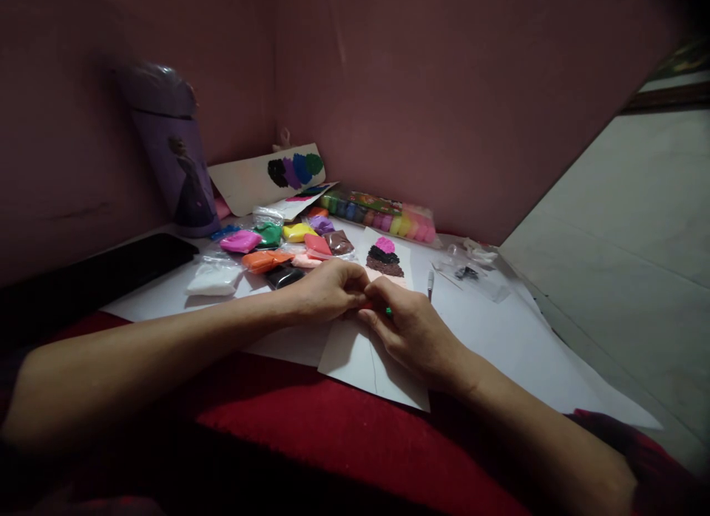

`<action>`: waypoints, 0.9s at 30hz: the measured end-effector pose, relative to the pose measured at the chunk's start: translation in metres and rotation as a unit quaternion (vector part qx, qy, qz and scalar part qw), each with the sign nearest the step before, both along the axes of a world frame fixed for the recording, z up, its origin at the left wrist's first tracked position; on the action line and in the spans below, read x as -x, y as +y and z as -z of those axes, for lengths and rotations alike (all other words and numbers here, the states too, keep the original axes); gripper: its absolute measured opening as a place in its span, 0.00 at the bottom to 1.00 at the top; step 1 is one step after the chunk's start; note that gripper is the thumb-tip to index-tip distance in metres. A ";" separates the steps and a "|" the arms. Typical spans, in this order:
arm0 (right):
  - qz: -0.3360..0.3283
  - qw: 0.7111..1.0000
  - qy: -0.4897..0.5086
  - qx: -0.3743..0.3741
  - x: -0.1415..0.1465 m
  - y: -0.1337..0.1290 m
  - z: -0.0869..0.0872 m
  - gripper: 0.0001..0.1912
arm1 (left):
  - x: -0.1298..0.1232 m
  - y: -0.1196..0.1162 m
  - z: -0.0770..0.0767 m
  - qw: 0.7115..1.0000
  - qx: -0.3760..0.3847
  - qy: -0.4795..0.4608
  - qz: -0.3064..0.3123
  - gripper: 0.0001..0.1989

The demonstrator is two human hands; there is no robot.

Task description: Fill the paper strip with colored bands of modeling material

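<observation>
My left hand [331, 290] and my right hand [409, 325] meet over a white strip of paper [355, 361], fingertips pinched together. Between them shows a bit of red modelling clay [366, 305], mostly covered by the fingers. A small green piece [389, 312] pokes out among the right fingers; its kind is unclear. Beyond the hands, the strip bears textured patches of pink clay [384, 245], black clay [382, 256] and brown clay [384, 267], with a pale peach band below. A thin pen-like tool [430, 283] lies just right of the strip.
Several clay packets, among them orange [266, 261] and white [214, 278], lie left of the strip. Behind are a long box of coloured clay [382, 216] and a painted card [271, 177]. A purple tumbler [171, 154], a dark flat object [149, 257] and clear plastic [471, 268] lie around.
</observation>
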State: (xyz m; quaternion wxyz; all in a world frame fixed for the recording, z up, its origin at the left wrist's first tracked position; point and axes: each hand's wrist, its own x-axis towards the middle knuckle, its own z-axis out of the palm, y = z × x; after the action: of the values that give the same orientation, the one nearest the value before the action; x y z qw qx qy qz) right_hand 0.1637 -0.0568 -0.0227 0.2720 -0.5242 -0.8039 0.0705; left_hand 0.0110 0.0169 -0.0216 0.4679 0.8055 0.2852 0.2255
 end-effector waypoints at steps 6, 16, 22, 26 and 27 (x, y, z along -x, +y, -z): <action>-0.003 1.000 -0.001 -0.003 0.000 0.000 0.001 0.02 | 0.001 -0.001 -0.002 1.000 0.005 0.005 -0.005 0.01; -0.004 1.000 -0.002 -0.004 -0.001 -0.001 0.001 0.03 | 0.000 0.001 -0.001 1.000 0.001 0.000 0.000 0.02; -0.002 1.000 -0.001 -0.001 0.000 0.000 0.001 0.02 | 0.000 0.001 0.000 1.000 -0.003 -0.002 -0.001 0.02; -0.003 1.000 -0.001 -0.003 0.000 0.000 0.000 0.02 | 0.001 0.000 0.000 1.000 -0.002 -0.007 0.005 0.02; -0.002 1.000 -0.002 -0.002 0.000 0.000 0.000 0.02 | 0.001 0.001 0.000 1.000 -0.002 -0.006 0.006 0.02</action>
State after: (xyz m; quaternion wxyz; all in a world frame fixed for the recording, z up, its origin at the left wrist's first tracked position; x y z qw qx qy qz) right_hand 0.1640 -0.0566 -0.0229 0.2713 -0.5220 -0.8058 0.0686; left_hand 0.0102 0.0174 -0.0217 0.4696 0.8065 0.2773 0.2285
